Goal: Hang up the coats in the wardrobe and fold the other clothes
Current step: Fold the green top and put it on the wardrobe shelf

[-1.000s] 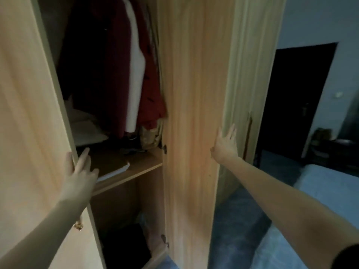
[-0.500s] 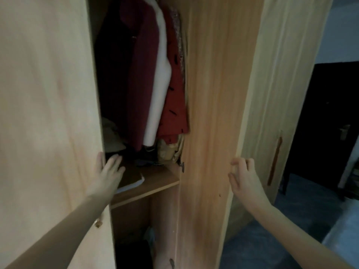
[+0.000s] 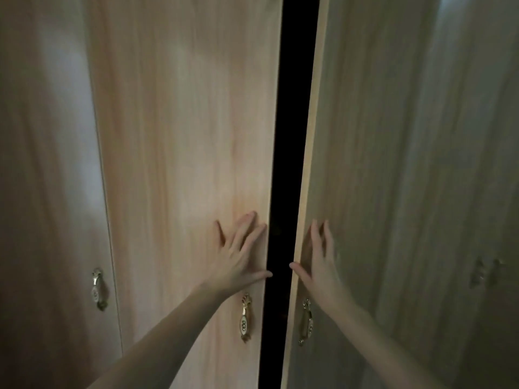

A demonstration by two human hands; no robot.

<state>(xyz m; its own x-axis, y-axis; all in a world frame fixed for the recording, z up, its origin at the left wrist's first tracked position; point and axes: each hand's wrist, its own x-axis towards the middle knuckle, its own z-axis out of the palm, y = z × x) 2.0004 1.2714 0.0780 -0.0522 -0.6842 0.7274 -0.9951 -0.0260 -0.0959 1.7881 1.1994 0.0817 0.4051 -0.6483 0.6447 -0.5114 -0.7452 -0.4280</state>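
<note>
— What stood furthest left?

— A neighbouring wardrobe door (image 3: 50, 192), shut, with a small brass drop handle (image 3: 97, 289) low on it. Nothing touched it.

— And next to that?

— The left door (image 3: 182, 136) of the pair being closed, pale wood grain, rigid and flat. The left hand (image 3: 238, 256) lay spread on its face near the inner edge, fingers straight and released, thumb out toward the gap, grasping nothing. Its own brass handle (image 3: 245, 318) hung just below the wrist, unused.

— Where were the coats?

— Not visible. Between the two doors ran a narrow dark gap (image 3: 292, 164), and whatever hung in the wardrobe was hidden behind it in blackness.

— And to the right of the gap?

— The right door (image 3: 393, 164), angled slightly outward, in shadow. The right hand (image 3: 320, 262) pressed flat against it near its edge, fingers straight and loose, thumb pointing at the gap, holding nothing. A matching handle (image 3: 306, 321) sat below it. Further right, a blurred fitting (image 3: 486, 270) showed on another panel; I couldn't tell what it was.

— How would those doors handle?

— I'd judge them stiff, light boards swinging easily on hinges. Flat palms suited pushing them; the thumbs near the gap risked a pinch. For pulling open, the brass handles were the place to take hold.
</note>
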